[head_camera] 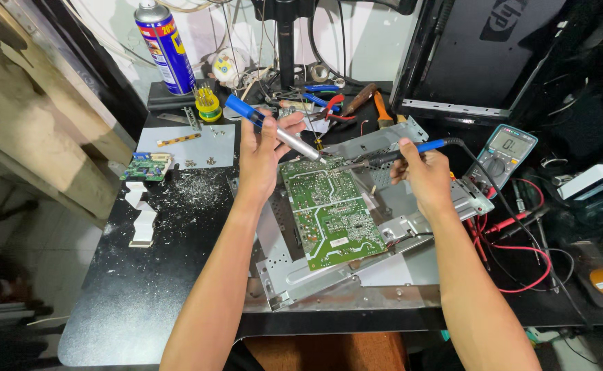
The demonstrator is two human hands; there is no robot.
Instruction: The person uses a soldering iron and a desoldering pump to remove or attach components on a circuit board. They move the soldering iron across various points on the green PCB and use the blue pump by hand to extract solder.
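Cluttered black bench (143, 288) carries a green printed circuit board (329, 213), propped slanted on a grey metal chassis (356, 282) so its solder side faces up. The left hand (260, 154) grips a blue-handled silver desoldering pump (274, 128) and the right hand (422, 172) a blue-handled soldering iron (384, 156), tips meeting at the board's top edge; a grey multimeter (504, 154) lies just beyond.

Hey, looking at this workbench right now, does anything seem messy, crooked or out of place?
Yes. Silvery crumbs and flecks are scattered over the black table left of the left hand. The green circuit board lies tilted on the metal chassis, one edge propped up. Red test leads sprawl in loops near the multimeter.
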